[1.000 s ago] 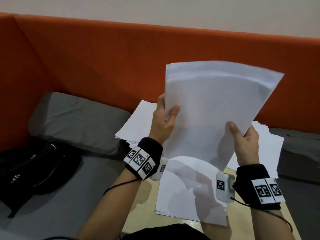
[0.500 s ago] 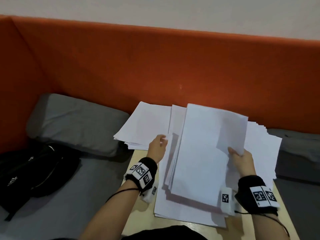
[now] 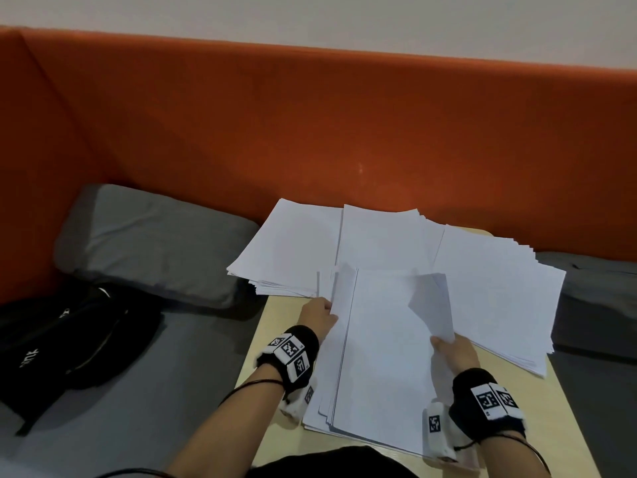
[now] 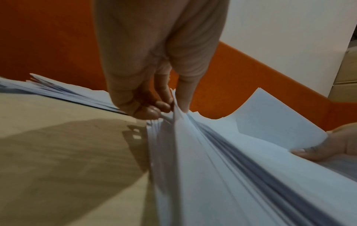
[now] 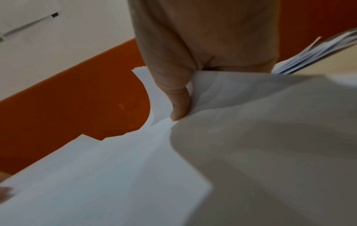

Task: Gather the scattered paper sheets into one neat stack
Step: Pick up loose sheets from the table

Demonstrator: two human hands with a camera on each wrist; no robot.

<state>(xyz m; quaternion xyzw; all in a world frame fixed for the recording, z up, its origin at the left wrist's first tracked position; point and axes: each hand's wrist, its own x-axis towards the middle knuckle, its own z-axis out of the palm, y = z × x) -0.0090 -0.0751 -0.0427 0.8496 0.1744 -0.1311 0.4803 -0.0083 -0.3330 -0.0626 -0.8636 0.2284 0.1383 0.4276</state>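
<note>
**Hands grip the near stack at both edges**

Left hand [image 3: 319, 313] pinches the left edge of the near stack [image 3: 382, 357] of white sheets, thumb on top and fingers [image 4: 154, 110] curled under, as the left wrist view shows. Right hand [image 3: 454, 350] grips the stack's right edge; its thumb [image 5: 178, 97] presses down on the paper while a corner flap [image 3: 431, 305] of the top sheets curls up and back over it. In the left wrist view the right hand [image 4: 340, 142] shows at the far side with that lifted corner above it.

The stack lies on the tabletop [image 3: 282, 326], close to the person, its long side running away from them. Its left edge is fanned, with several sheets stepped out beyond the top one. It rests partly on other loose sheets below.

Three more piles sit behind it on the tabletop, near the orange backrest [image 3: 310, 125]: a left pile [image 3: 289, 246] that overhangs the tabletop's left edge, a middle pile [image 3: 379, 239] just beside it, and a right pile [image 3: 499, 291] fanned out toward the right edge. The near stack overlaps the front of the middle pile.

A grey cushion [image 3: 148, 236] lies left of the tabletop, and a black bag [image 3: 69, 336] sits on the grey seat nearer the person. Both wrists wear black bands with printed square markers [image 3: 291, 348].
</note>
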